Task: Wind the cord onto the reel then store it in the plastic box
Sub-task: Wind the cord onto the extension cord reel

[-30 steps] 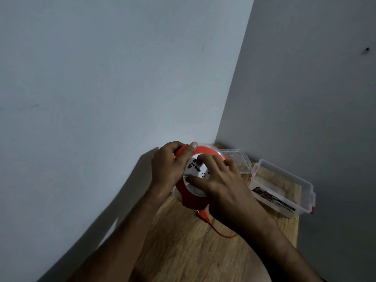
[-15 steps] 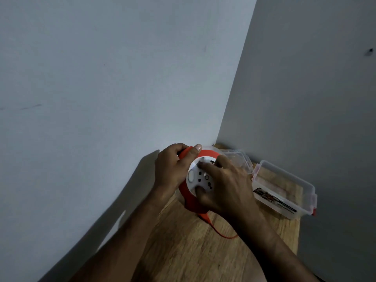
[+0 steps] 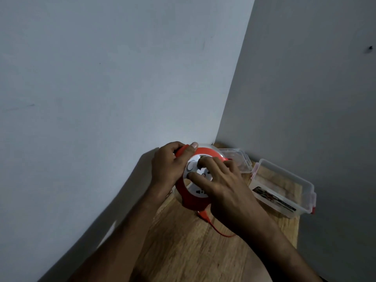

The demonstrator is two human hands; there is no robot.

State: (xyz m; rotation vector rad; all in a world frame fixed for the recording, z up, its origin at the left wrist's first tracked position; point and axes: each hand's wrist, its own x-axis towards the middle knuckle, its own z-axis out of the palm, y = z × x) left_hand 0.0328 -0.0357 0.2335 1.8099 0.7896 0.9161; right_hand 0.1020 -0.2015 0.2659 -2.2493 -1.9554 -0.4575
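Gripping orange reel [image 3: 195,198] between both hands over wooden surface [image 3: 183,251], left hand [image 3: 168,167] curled on rim at 10 o'clock, right hand [image 3: 221,184] fingers spread on white face, cord [image 3: 215,226] trailing at 5 o'clock, plastic box [image 3: 284,190] open at 3 o'clock.

The surface [image 3: 183,247] sits tight in a room corner, walled along its left edge and far edge. The reel [image 3: 191,198] and both hands crowd the far left corner, and the box lid [image 3: 236,159] fills the far corner behind them. The plastic box [image 3: 284,186] lines the right edge, its open top unobstructed from above. A loose run of cord [image 3: 217,228] crosses the middle; bare wood lies toward the near edge.
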